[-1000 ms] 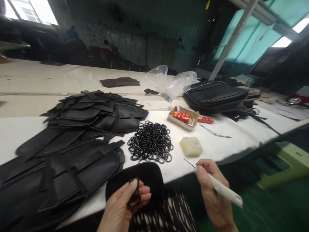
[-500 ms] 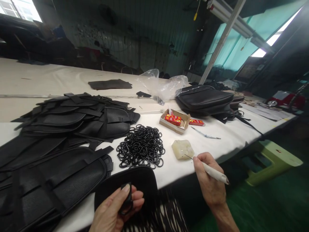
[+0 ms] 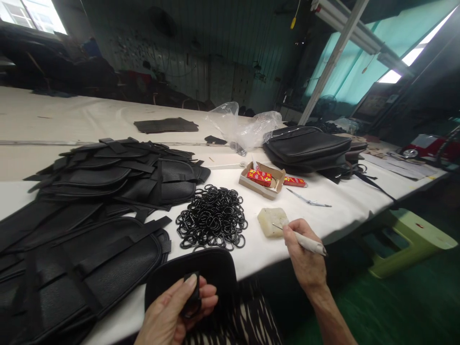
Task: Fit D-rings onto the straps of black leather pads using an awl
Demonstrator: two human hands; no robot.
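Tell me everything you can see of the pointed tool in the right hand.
The tool has a thick, off-white handle that looks wrapped, with a darker rear end, and a thin, metal-looking needle. The right hand grips it near the front. It slants, needle to the picture's left. The needle shows over the pale block; whether it touches is unclear.

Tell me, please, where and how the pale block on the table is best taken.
Grip the pale block probably by its left end, from above left: it is chunky and lies flat, that end is free, and the right hand with the white-handled tool is at its right end.
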